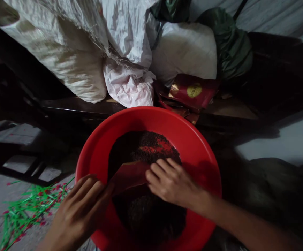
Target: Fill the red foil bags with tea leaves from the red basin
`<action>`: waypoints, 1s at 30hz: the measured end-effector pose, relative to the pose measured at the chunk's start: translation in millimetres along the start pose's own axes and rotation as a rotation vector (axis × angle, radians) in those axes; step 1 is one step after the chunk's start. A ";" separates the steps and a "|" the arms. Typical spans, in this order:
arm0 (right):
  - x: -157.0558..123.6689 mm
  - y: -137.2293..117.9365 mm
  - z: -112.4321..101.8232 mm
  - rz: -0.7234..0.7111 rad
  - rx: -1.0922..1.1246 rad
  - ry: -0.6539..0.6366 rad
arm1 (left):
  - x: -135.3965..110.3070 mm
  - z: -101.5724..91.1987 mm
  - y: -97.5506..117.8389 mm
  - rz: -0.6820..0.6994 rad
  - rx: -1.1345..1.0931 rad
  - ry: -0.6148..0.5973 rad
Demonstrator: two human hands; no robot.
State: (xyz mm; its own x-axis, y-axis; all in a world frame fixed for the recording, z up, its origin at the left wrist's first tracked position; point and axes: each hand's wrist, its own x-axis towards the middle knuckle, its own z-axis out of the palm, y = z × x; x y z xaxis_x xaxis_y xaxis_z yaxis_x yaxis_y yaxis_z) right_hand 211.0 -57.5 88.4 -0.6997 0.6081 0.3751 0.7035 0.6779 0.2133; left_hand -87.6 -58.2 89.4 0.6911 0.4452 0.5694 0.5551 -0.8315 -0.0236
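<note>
A big red basin (pixel 99 150) stands in front of me, holding a heap of dark loose granules (pixel 151 146). A red pouch (pixel 130 174) lies tilted inside the basin over the heap. My left hand (pixel 78 212) grips the pouch's near left edge at the basin rim, fingers closed on it. My right hand (pixel 171 181) rests on the pouch's right side, fingers curled over its mouth and touching the granules.
Behind the basin runs a dark wooden bench (pixel 88 106) carrying white woven sacks (pixel 70 59), a pink-white plastic bag (pixel 129 87), a green bag (pixel 229 45) and flat red-and-gold pouches (pixel 193 92). Green strips with red bits (pixel 28 209) litter the floor at the left.
</note>
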 end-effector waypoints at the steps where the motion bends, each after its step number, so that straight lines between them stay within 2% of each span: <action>1: 12.3 -9.8 0.2 -0.009 0.033 -0.005 | 5.8 -2.7 1.8 0.015 -0.003 -0.050; 5: 50.7 -41.7 11.7 -0.099 0.101 0.117 | 17.2 -4.2 8.3 0.031 -0.030 -0.073; 8: 57.0 -49.2 22.0 -0.137 0.123 0.242 | 10.8 1.4 9.1 -0.008 -0.053 -0.028; 11: 43.5 -38.7 22.7 -0.192 0.137 0.315 | -2.1 5.3 2.7 0.031 -0.063 0.017; 15: 0.8 -2.2 13.1 -0.202 0.064 0.217 | -15.8 7.3 -10.4 0.092 -0.022 0.082; 19: -45.4 25.9 6.6 -0.128 -0.087 0.071 | -13.9 12.9 -10.7 0.105 -0.044 0.092; 24: -69.9 28.6 5.0 -0.030 -0.077 0.012 | -8.5 17.9 -4.1 0.085 -0.041 0.086; 26: -76.6 30.6 9.7 0.068 0.024 0.009 | -12.6 18.0 -4.0 0.052 -0.038 0.106; 28: -87.0 36.3 19.7 0.226 0.146 -0.021 | -19.8 20.1 -4.3 -0.024 -0.032 0.148; 30: -100.5 43.8 33.3 0.442 0.260 -0.104 | -28.7 26.8 -4.3 -0.201 -0.012 0.217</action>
State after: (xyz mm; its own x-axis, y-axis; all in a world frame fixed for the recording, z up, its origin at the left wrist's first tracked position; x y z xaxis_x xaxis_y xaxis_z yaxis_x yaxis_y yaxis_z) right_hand 308.0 -75.2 30.0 -0.3608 0.8881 0.2846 0.8896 0.4194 -0.1810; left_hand -97.5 -58.5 51.1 0.4515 0.5211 0.7243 0.6648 -0.7378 0.1165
